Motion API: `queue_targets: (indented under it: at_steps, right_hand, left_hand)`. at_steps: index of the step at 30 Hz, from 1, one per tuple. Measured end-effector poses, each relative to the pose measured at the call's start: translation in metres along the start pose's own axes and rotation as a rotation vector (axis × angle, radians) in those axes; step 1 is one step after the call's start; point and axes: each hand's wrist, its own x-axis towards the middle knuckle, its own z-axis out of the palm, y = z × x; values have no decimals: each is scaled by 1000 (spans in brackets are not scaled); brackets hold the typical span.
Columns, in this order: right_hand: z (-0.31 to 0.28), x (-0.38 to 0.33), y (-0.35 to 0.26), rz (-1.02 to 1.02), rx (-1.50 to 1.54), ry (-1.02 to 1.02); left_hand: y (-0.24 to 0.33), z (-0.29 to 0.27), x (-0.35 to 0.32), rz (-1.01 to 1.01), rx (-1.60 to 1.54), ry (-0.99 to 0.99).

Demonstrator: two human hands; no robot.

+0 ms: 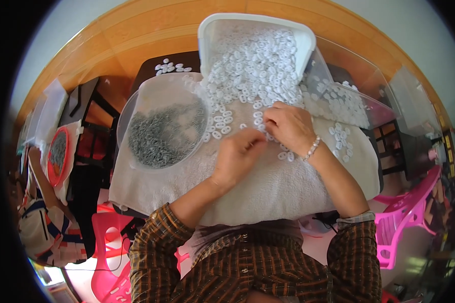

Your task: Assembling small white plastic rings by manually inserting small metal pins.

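Both hands work close together over a white terry towel (268, 187) spread across the table. With fingers curled in toward the thumb, the left hand (237, 154) seems to pinch something too small to make out, so I cannot tell whether it grips anything. Resting palm down just beside it, the right hand (287, 126) has its fingers bent onto the scattered small white plastic rings (218, 126) that lie on the towel; a pale beaded bracelet (312, 148) circles that wrist. Whether those fingers are clamped on a ring is hidden.

Tipped toward the person, a white rectangular plastic tray (207, 35) rests with its long axis running away from the body, and the white rings spill from its open near end down onto the towel, right up to the fingertips. Left of the hands, a round clear plastic bowl (131, 111) holds a heap of small grey metal pieces (164, 134). Right of the tray lies a clear plastic bag (349, 96) with more white rings inside. No labels or signs can be read.

Off to the far left, another person in a patterned sleeve (40, 222) sits by a red-rimmed round tray (50, 169). Pink plastic chairs (404, 212) stand at the lower right.
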Motion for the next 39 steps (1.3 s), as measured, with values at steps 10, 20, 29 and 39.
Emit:
queue_targets:
  at_steps: [10,20,29,39]
  right_hand:
    - [-6,-31,-30,210,980,237]
    - [-1,-48,-12,288,1399,156]
    - [-6,-48,-14,221,1426,87]
    - [-9,-44,-17,248,1275,179]
  left_hand:
    - [21,-6,4,-379,-528,3]
    - [24,-8,11,-724,-939,-263]
    - [25,-6,7,-692,-1019,-240]
    - [27,-7,7,-652,-887,-183]
